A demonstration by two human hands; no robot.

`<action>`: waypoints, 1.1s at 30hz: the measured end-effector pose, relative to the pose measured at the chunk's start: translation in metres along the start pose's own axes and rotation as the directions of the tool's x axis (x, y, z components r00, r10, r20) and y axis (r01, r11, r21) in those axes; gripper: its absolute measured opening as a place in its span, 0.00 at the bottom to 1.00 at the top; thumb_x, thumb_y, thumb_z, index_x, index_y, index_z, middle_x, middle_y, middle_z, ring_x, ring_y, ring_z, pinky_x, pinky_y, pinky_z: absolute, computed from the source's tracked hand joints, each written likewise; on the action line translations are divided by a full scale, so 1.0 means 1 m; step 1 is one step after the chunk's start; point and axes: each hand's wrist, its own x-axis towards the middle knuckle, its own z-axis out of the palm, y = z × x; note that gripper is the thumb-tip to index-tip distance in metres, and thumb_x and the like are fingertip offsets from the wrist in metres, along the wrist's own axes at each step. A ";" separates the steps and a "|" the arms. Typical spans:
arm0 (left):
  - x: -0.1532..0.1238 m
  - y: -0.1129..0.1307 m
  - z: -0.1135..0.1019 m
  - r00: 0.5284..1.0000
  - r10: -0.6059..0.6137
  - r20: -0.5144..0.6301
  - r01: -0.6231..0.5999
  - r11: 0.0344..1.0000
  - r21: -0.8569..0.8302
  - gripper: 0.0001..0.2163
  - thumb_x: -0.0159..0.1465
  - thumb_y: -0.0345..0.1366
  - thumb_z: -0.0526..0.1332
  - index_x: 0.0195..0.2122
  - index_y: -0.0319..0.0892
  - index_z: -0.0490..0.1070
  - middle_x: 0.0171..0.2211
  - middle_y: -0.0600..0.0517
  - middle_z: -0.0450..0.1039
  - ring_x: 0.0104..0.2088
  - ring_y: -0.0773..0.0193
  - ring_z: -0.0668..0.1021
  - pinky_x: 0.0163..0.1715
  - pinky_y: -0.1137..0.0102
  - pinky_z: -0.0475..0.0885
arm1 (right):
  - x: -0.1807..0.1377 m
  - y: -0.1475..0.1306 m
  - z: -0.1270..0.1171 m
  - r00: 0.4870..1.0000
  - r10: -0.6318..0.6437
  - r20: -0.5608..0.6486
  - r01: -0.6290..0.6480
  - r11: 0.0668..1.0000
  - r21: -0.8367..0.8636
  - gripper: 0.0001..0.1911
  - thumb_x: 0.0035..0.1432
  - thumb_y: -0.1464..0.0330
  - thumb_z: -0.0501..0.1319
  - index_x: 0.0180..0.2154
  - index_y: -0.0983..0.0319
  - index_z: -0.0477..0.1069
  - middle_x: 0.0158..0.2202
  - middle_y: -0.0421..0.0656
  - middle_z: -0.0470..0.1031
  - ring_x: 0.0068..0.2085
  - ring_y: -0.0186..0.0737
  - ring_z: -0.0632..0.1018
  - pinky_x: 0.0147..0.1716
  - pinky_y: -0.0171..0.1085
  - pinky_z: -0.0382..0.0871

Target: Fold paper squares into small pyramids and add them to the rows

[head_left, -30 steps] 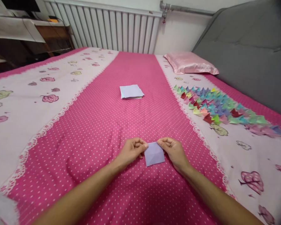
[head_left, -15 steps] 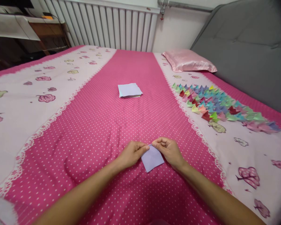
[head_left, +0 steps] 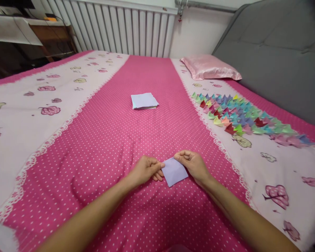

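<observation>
A small folded lilac paper lies on the pink dotted bedspread just in front of me. My left hand pinches its left corner with curled fingers. My right hand pinches its upper right edge, fingers curled too. Both hands rest low on the bed, one either side of the paper.
A stack of lilac paper sheets lies further up the pink stripe. Several coloured folded paper pieces are laid in rows on the right. A pink pillow, grey headboard and white radiator stand beyond.
The paper has turned slightly and settled flatter on the bed. My two hands have drawn a little apart, left hand sliding to the left corner.
</observation>
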 end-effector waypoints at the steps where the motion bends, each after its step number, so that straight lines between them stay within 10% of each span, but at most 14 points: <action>1: 0.000 0.000 0.000 1.000 0.014 -0.017 -0.014 1.000 0.009 0.21 0.52 0.53 0.63 0.22 0.35 0.71 0.19 0.49 0.74 0.20 0.67 0.76 0.22 0.74 0.70 | 0.000 0.000 0.000 1.000 0.004 0.003 -0.004 1.000 0.006 0.18 0.42 0.57 0.69 0.26 0.64 0.72 0.20 0.38 0.72 0.20 0.29 0.68 0.20 0.30 0.59; 13: 0.005 -0.007 0.001 0.970 0.106 -0.221 -0.140 0.980 -0.143 0.18 0.56 0.47 0.63 0.34 0.35 0.77 0.24 0.46 0.78 0.23 0.68 0.77 0.26 0.75 0.72 | 0.000 0.000 -0.006 0.961 -0.232 0.150 0.237 0.971 -0.014 0.35 0.48 0.64 0.68 0.55 0.53 0.56 0.47 0.45 0.71 0.42 0.39 0.76 0.38 0.37 0.71; 28: -0.005 -0.002 0.009 0.948 0.224 -0.227 -0.249 0.964 -0.092 0.14 0.56 0.43 0.64 0.39 0.40 0.78 0.34 0.47 0.79 0.35 0.63 0.78 0.38 0.70 0.71 | -0.004 -0.005 -0.008 0.838 -0.544 0.048 0.526 0.781 -0.337 0.03 0.53 0.68 0.63 0.33 0.57 0.75 0.57 0.45 0.62 0.54 0.45 0.69 0.52 0.48 0.65; 33: -0.010 0.003 0.016 0.976 0.202 -0.080 -0.217 0.894 -0.392 0.17 0.56 0.42 0.65 0.42 0.36 0.75 0.43 0.41 0.76 0.42 0.58 0.77 0.46 0.66 0.70 | -0.014 -0.009 -0.006 0.649 -0.759 0.051 0.691 0.560 -0.457 0.08 0.52 0.73 0.63 0.29 0.53 0.77 0.59 0.39 0.60 0.55 0.48 0.66 0.49 0.49 0.65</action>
